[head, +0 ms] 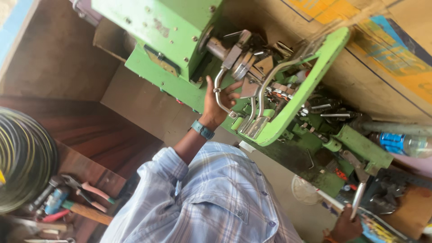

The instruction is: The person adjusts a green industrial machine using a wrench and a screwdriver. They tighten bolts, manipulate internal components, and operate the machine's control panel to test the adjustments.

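While my plaid shirt (216, 198) fills the bottom of the view, my right hand (345, 226) sits low at the right edge, closed around a shiny metal lever (357, 200) that sticks up from it. Low left, pink-handled pliers (87, 189) and other hand tools lie on a wooden bench (96, 173), next to a big coil of striped wire (22, 157). Further out, my left hand (218, 102), teal wristband (202, 129) on the wrist, is loosely open, fingers spread against a curved steel rod (217, 92); can't tell if it really grips. The rod belongs to a green machine (171, 31), just beside its green guard frame (315, 76). A plastic bottle (405, 144) lies right of the machine. Printed cardboard (382, 58) stands behind.
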